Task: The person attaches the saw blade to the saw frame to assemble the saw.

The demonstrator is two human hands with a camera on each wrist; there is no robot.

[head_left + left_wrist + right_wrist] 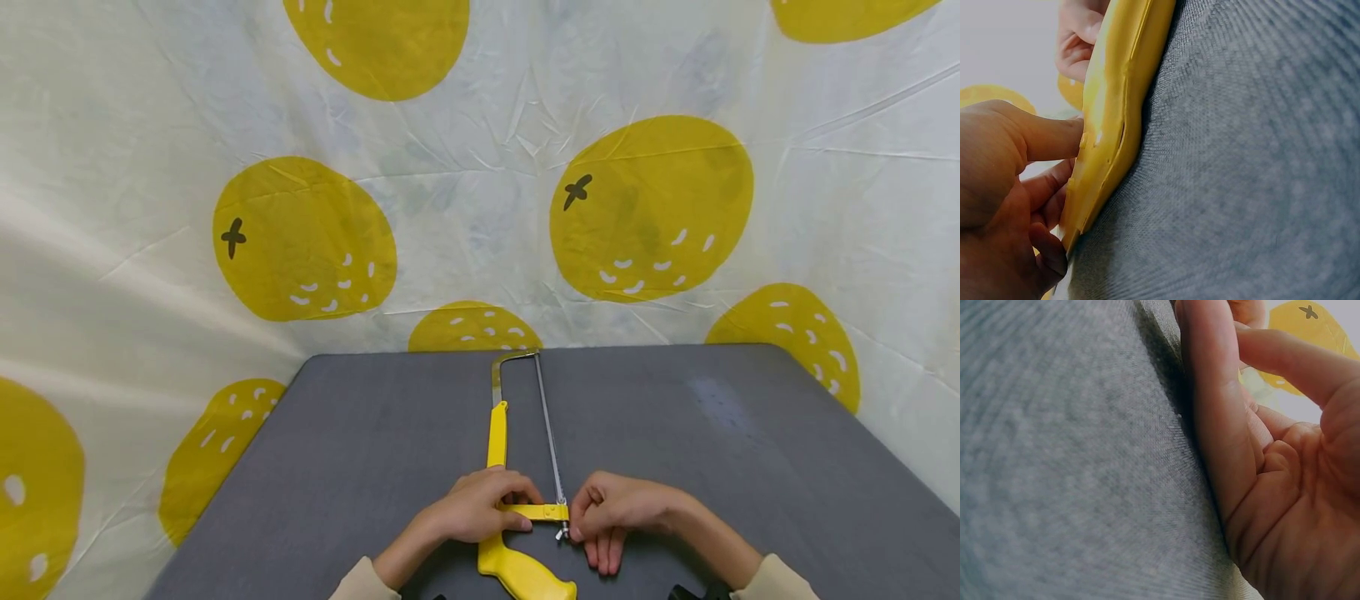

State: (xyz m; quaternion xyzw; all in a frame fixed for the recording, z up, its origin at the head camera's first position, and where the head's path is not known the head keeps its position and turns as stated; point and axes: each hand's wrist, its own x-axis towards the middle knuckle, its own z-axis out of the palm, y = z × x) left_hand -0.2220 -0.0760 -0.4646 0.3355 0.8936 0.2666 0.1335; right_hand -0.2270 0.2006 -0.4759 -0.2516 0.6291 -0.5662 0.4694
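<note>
A hacksaw (498, 437) with a yellow handle (528, 575) and a thin metal blade (550, 429) lies on the grey tabletop, its far end pointing away from me. My left hand (483, 504) holds the yellow frame just above the handle, thumb and fingers around the short crossbar. In the left wrist view the yellow handle (1113, 112) runs past that thumb. At the blade's near end, my right hand (611, 512) has thumb and forefinger bent together at the small wing nut (561, 534). Its lower fingers (1219, 419) extend along the tabletop; the fingertips' contact is hidden in the right wrist view.
The dark grey tabletop (375, 442) stretches around the saw to both sides. Behind it and at the sides hangs a pale cloth (465, 225) printed with large yellow fruit. A dark object (697, 592) shows at the bottom edge, near the right sleeve.
</note>
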